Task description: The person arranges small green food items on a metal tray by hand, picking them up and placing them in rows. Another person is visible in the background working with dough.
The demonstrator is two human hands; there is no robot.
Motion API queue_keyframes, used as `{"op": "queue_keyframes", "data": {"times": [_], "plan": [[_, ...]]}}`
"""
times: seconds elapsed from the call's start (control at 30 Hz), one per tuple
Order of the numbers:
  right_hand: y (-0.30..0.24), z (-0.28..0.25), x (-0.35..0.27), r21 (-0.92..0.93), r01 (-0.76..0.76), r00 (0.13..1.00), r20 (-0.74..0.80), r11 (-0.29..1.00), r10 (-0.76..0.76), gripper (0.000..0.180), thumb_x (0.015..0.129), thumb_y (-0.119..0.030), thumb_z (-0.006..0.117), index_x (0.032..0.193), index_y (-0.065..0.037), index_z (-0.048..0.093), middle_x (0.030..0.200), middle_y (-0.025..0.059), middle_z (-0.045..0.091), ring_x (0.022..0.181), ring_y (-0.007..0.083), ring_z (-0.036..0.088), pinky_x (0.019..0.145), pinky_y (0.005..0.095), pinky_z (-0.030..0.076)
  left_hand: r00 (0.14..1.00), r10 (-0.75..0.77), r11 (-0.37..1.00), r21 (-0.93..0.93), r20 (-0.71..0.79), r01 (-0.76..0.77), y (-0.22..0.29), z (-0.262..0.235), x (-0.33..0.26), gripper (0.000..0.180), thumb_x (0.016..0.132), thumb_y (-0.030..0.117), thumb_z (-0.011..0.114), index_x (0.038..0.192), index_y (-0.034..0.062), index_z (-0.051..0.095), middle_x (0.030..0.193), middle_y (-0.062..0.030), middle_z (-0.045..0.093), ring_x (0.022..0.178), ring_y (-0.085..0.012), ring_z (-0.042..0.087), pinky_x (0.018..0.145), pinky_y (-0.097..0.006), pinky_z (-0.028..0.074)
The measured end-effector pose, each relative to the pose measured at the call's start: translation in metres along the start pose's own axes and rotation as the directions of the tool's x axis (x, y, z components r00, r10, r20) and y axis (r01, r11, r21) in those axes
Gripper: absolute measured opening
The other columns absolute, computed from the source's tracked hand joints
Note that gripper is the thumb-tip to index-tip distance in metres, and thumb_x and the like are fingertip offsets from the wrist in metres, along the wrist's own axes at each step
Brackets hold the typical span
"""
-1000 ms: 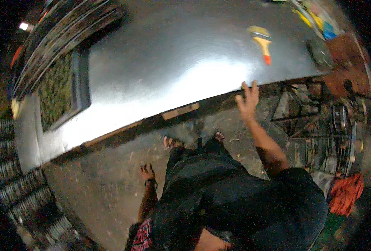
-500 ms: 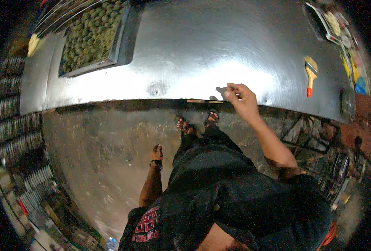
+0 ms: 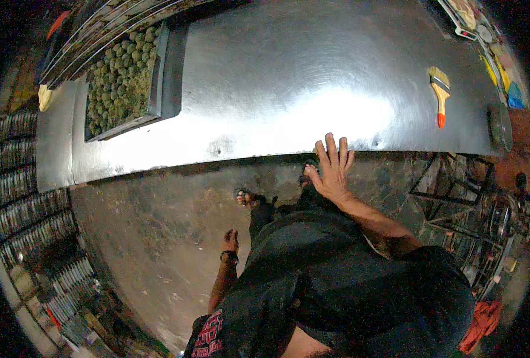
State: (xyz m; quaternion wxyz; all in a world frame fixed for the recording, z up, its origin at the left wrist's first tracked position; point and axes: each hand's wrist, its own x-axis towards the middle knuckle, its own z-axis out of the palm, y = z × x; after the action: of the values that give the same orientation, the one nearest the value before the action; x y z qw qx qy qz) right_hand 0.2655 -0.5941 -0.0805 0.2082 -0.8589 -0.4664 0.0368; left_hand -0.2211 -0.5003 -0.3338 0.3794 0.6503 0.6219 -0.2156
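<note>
My right hand (image 3: 335, 174) is spread flat at the near edge of the shiny metal table (image 3: 247, 89), palm down with its fingertips over the rim. Nothing shows in it. My left hand (image 3: 231, 241) hangs low beside my left leg, above the floor, with a dark band at the wrist. Its fingers look loose, slightly apart, and I see nothing in them. A flat brush (image 3: 440, 98) with pale bristles and an orange handle tip lies to the right on the table. At the left stands a metal tray (image 3: 155, 95) filled with rows of greenish-brown balls (image 3: 121, 71).
Stacked metal racks or trays (image 3: 115, 33) rise behind the ball tray, with more stacks (image 3: 14, 149) along the left. At the far right lie a scale-like device (image 3: 459, 24) and yellow and blue packets (image 3: 514, 95). A black metal frame (image 3: 450, 185) stands under the table's right end.
My right hand has drawn back toward me and spread from a pinch; the small dark piece it held is no longer visible. The view has turned slightly. My left hand still hangs.
</note>
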Motion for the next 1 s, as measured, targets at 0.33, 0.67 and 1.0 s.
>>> {"op": "queue_keyframes", "data": {"times": [0.33,0.67,1.0], "plan": [[-0.114,0.062,0.007,-0.011,-0.349,0.891,-0.313,0.937,0.328,0.064,0.084,-0.039,0.051,0.136,-0.008,0.028,0.145,0.0162,0.009,0.132,0.0406,0.0,0.101,0.0578,0.003,0.885,0.449,0.872,-0.153,-0.125,-0.464,-0.084,-0.121,0.096,0.041,0.084,0.043,0.052,0.094,0.0033,0.057,0.084,-0.0123,0.058,0.072,-0.0234,0.053,0.07,-0.037,0.044],[-0.245,0.118,0.033,0.22,-0.434,0.814,-0.319,0.874,0.485,0.066,0.08,-0.045,0.054,0.131,-0.007,0.037,0.142,0.0185,0.02,0.128,0.0419,0.018,0.1,0.0568,0.015,0.995,0.062,0.998,-0.039,0.073,-0.059,-0.228,-0.264,0.166,0.048,0.084,0.051,0.045,0.09,0.0044,0.055,0.082,-0.0128,0.053,0.074,-0.0258,0.05,0.079,-0.042,0.041],[-0.331,0.008,0.154,0.796,-0.348,0.812,0.52,-0.495,0.266,0.05,0.089,-0.05,0.034,0.09,-0.005,0.055,0.094,0.0112,0.059,0.088,0.0237,0.055,0.078,0.0344,0.041,0.971,0.208,0.948,-0.219,-0.121,-0.231,-0.096,-0.258,0.167,0.044,0.086,0.047,0.045,0.1,0.0069,0.058,0.093,-0.0151,0.058,0.08,-0.029,0.054,0.078,-0.045,0.043]]}}
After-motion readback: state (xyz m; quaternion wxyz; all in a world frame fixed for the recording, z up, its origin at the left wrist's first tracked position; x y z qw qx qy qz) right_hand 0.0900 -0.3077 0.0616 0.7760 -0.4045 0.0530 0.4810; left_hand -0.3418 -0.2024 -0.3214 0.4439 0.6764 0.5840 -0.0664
